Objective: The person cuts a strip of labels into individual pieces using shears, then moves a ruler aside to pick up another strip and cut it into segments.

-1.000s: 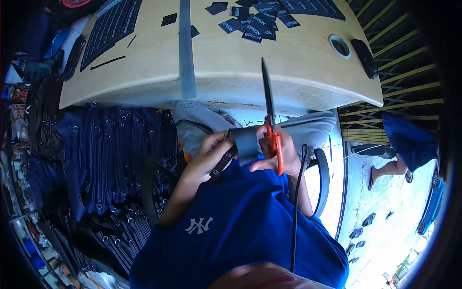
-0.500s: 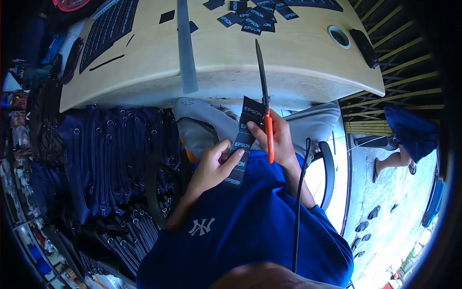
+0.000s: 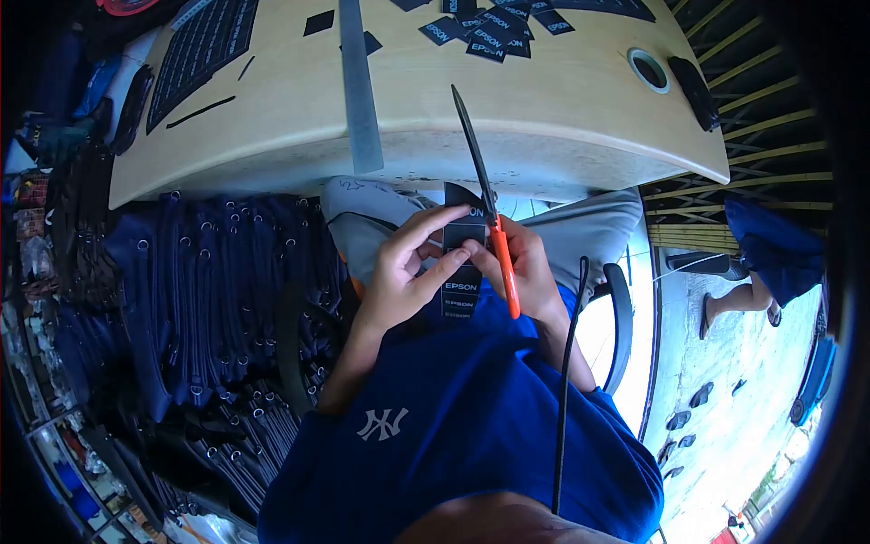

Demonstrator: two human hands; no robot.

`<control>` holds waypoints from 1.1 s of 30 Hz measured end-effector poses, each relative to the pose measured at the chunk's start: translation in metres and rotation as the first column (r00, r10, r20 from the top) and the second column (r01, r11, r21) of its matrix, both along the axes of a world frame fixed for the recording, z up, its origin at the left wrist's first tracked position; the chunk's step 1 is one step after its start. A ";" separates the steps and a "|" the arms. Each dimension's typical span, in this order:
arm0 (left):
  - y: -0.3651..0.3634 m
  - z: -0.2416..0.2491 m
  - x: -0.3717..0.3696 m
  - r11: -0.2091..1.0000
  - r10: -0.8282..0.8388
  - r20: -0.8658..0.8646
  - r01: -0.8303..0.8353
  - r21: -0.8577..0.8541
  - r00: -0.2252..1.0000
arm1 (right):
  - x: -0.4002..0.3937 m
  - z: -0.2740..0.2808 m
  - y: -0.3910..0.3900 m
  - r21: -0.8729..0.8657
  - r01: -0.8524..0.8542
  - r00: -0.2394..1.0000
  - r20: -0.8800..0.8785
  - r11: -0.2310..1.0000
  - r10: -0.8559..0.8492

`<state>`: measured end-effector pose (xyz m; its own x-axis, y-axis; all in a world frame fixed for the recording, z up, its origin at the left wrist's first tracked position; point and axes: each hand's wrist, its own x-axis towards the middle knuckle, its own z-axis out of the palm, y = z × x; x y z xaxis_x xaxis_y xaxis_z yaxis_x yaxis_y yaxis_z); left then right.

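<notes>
A black strip of EPSON labels (image 3: 461,286) hangs upright between my hands, above my lap. My left hand (image 3: 410,269) grips its left side, with the index finger reaching across the upper part and the thumb at its middle. My right hand (image 3: 528,269) holds orange-handled scissors (image 3: 504,263), their blades pointing up toward the table and looking closed. The right thumb also presses on the strip's right edge. Some of the right fingers are hidden behind the scissors and strip.
On the table (image 3: 544,100) lie a pile of cut EPSON labels (image 3: 489,34), a metal ruler (image 3: 361,109), a tape roll (image 3: 648,71) and a printed black sheet (image 3: 201,63). Dark blue straps with rings (image 3: 217,290) hang at left. Another person's leg (image 3: 736,304) shows at right.
My left hand has moved up along the strip, its index finger now near the top. The strip hangs straighter, and the scissors have tilted with their tip further left.
</notes>
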<state>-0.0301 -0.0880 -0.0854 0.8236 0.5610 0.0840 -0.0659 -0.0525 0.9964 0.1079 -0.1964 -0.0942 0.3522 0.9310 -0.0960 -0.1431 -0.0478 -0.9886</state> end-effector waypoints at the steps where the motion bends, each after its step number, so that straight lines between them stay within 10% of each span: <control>1: 0.001 -0.003 0.001 0.992 0.003 0.057 0.004 -0.128 0.998 | 0.000 0.003 -0.001 -0.073 -0.007 1.000 0.010 0.997 0.008; 7: 0.017 0.001 0.004 0.950 0.007 -0.001 -0.007 -0.312 1.000 | 0.007 0.006 -0.018 -0.078 -0.162 0.965 -0.223 0.984 0.141; 17: 0.075 0.011 0.003 0.884 -0.406 -0.156 0.343 -0.319 0.901 | 0.037 0.002 -0.059 -0.309 -0.129 0.976 0.125 0.942 0.175; 21: 0.083 0.009 0.004 0.824 -0.486 -0.045 0.440 -0.357 0.873 | 0.068 0.020 -0.067 -0.340 -0.484 0.838 0.086 0.806 0.539; 33: 0.075 0.010 0.018 0.804 -0.589 -0.118 0.594 0.011 0.799 | 0.074 0.014 -0.076 -0.236 -0.681 0.698 0.077 0.693 0.712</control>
<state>-0.0122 -0.0129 -0.0759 0.9991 -0.0406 -0.0076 0.0043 -0.0818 0.9966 0.1822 -0.2725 -0.0797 -0.3667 0.8855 -0.2855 0.1512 -0.2461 -0.9574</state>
